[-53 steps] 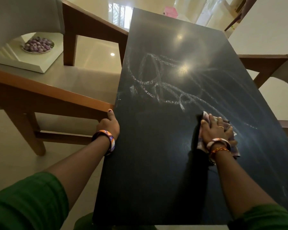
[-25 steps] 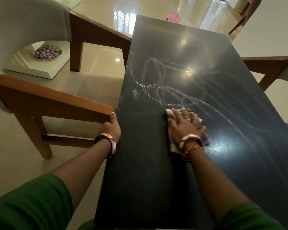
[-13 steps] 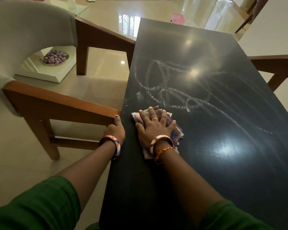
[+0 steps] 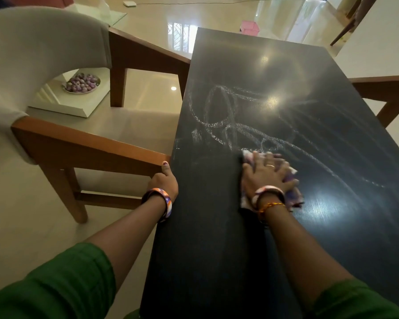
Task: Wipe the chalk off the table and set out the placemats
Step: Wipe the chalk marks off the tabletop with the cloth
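Glossy black desk (image 4: 217,261) is wiped clean nearest the body; chalk scribbles (image 4: 228,125) remain toward 12 o'clock. Right hand (image 4: 266,174) is pressed flat, fingers spread, on the cloth (image 4: 293,196). Left hand (image 4: 165,180) is closed on the desk edge at 9 o'clock. No placemats are seen.

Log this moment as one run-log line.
phase: wiping chalk | right hand: flat on cloth | left hand: grip on table edge | chalk scribble: remaining | placemats: none visible
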